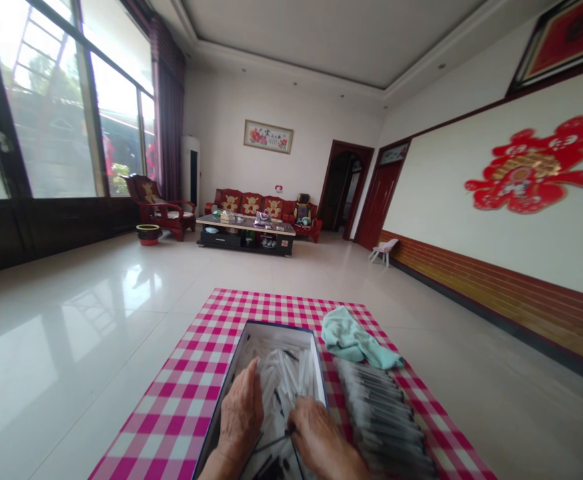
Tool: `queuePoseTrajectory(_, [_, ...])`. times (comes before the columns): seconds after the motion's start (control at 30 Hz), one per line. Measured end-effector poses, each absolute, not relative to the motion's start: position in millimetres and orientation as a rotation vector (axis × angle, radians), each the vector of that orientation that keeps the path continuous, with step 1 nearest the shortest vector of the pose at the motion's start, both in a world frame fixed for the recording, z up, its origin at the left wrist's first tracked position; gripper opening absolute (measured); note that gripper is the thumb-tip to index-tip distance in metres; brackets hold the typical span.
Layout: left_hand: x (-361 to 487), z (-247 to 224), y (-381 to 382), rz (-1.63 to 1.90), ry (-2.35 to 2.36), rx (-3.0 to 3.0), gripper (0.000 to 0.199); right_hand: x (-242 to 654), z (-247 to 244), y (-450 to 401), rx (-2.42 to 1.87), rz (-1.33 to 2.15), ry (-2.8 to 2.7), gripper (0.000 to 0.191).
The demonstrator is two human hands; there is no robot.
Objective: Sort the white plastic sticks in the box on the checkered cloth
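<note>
A white box with a dark blue rim [282, 325] holds many clear plastic tubes [291, 373] and some black pieces. My left hand [242, 410] is over the box's left side, fingers pressed together and pointing forward; whatever lies behind its palm is hidden. Over the right side, my right hand [316, 433] has its fingers curled in a pinch on a thin dark rod [274, 441]. To the right of the box lies a row of clear tubes with black parts [384, 417], slightly blurred. A light green cloth [354, 340] is crumpled behind that row.
The pink and white checked tablecloth [171, 400] lies under the box. Farther off across the tiled floor are a low table [246, 227], a red wooden sofa [244, 202], an armchair [158, 210] and a small pale chair [384, 250] by the right wall.
</note>
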State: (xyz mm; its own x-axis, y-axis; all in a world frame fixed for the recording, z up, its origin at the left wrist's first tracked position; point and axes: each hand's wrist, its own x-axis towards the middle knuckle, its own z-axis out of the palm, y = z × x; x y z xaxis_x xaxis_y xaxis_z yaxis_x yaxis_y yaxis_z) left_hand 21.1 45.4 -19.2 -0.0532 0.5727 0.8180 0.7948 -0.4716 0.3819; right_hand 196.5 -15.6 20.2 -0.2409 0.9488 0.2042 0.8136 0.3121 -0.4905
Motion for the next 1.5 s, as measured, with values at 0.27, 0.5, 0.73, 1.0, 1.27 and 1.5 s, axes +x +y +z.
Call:
queuePoseTrajectory(0.27, [21.7, -18.8, 46.0, -1.542, -1.485, -1.988, 0.035, 216.7, 68.6, -1.6, -1.48, 0.698, -2.048, 0.021])
queuePoseTrajectory(0.5, [23.1, -24.5, 47.5, -1.468, -1.419, -2.049, 0.034, 217.1, 82.1, 4.9, -1.182, 1.12, -1.337, 0.027])
queuePoseTrajectory(0.73, [23.8, -37.0, 50.8, -1.368, -1.366, -2.015, 0.033, 213.4, 76.5, 11.6, -1.093, 0.868, -1.102, 0.033])
queuePoseTrajectory(1.0, [23.7, -45.3, 52.8, -1.317, -1.342, -2.065, 0.03, 202.7, 80.3, 10.9, -1.049, 0.87, -1.118, 0.032])
queuePoseTrajectory(1.27, [22.5, -35.7, 44.4, -1.395, -1.236, -2.17, 0.028, 198.4, 71.8, 14.5, -1.091, 0.86, -1.16, 0.031])
queuePoseTrajectory(1.5, [21.4, -6.3, 33.7, -1.489, -1.209, -2.362, 0.027, 200.1, 70.7, 18.8, -1.126, 0.885, -1.143, 0.035])
